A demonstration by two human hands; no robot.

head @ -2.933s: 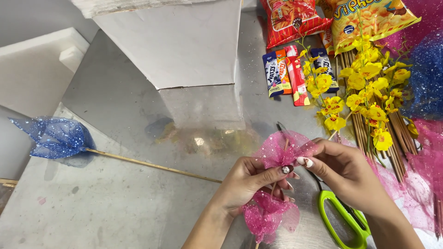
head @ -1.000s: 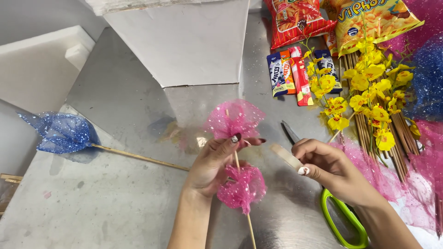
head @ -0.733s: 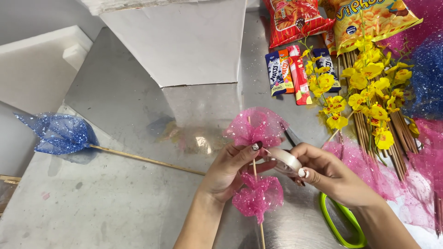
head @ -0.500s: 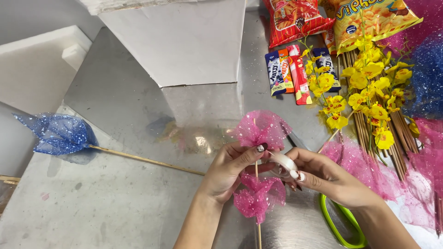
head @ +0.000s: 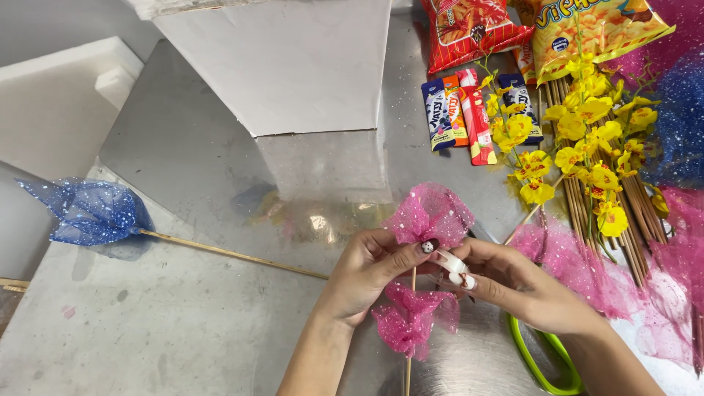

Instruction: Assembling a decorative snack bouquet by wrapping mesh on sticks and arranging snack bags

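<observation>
My left hand pinches the thin wooden stick just under the upper pink mesh flower. My right hand presses its fingertips in a tight grip against the same spot. A second pink mesh flower sits lower on the stick, above the metal surface.

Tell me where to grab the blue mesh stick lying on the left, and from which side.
Take the blue mesh stick by its bare wooden shaft, midway along, coming from above with fingers across it. The shaft lies flat and exposed on the metal table; the blue mesh head looks soft and would probably crush.
</observation>
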